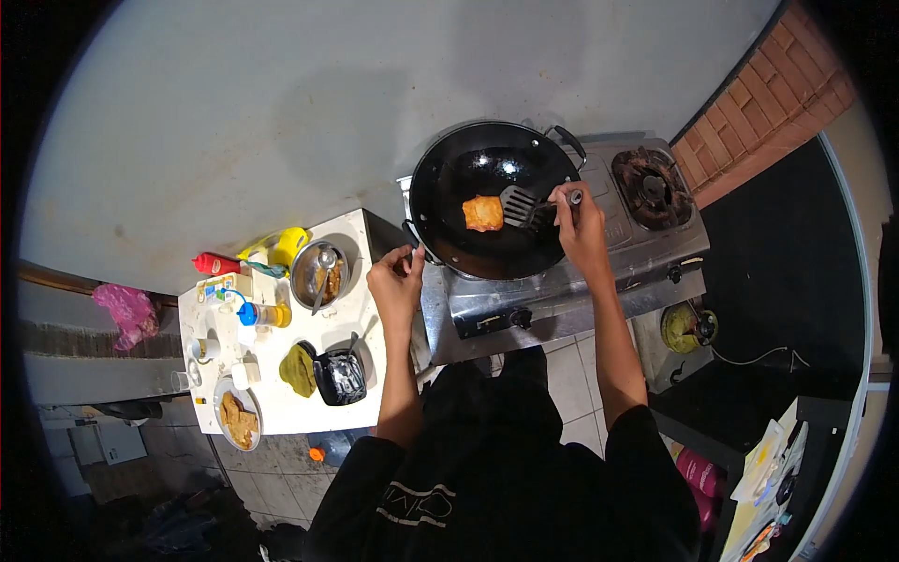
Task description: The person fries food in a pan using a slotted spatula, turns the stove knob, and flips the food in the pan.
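A black wok (449, 169) sits on the stove's left side, with a golden-brown fried piece of food (482, 214) in it. My right hand (582, 229) is closed around the handle of a slotted spatula (520, 206). The spatula's blade is in the wok, against or close beside the food's right edge. At the wok's left side, my left hand (397, 281) has its fingers curled at the loop handle (410, 230), gripping it. The fingers hide part of that handle.
Right of the wok is a second burner (652, 187) on the steel stove (581, 300). The white table (281, 351) holds a metal bowl (307, 276) with a ladle, a plate of food (225, 389), a black dish (339, 379), an oil bottle (267, 315) and a red bottle (217, 264).
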A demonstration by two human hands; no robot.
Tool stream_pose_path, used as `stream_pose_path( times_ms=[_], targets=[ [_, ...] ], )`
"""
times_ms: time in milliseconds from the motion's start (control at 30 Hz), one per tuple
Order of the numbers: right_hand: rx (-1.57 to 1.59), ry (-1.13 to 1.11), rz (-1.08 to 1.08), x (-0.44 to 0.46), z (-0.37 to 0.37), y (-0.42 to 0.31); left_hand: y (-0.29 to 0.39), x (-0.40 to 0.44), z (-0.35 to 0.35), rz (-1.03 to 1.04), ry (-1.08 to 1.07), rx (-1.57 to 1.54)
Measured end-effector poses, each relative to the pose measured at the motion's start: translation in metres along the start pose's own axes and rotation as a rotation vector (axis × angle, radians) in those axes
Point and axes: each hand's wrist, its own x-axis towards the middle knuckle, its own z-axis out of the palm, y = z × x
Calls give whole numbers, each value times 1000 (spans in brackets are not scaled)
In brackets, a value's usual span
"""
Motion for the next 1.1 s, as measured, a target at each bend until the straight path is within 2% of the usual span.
stream_pose_path(
  times_ms=[267,467,533,600,700,800,867,1100],
  targets=[
    [78,49,-18,-4,-2,-28,-2,-1,1,32,-1,-8],
    [63,51,-111,-7,8,-35,-4,0,2,33,5,-7],
    [135,41,-55,-8,13,-38,-3,-1,2,50,12,10],
    [121,52,-94,-10,16,-40,-5,0,3,27,5,-16],
    [131,-21,-3,-12,16,-39,-3,0,3,63,18,-2],
    [78,53,-43,-11,13,-32,0,-1,1,76,21,28],
    [56,133,58,-9,6,-28,-5,0,4,38,17,0],
    [-39,171,72,-8,-2,-13,-6,1,4,60,21,3]
  ],
)
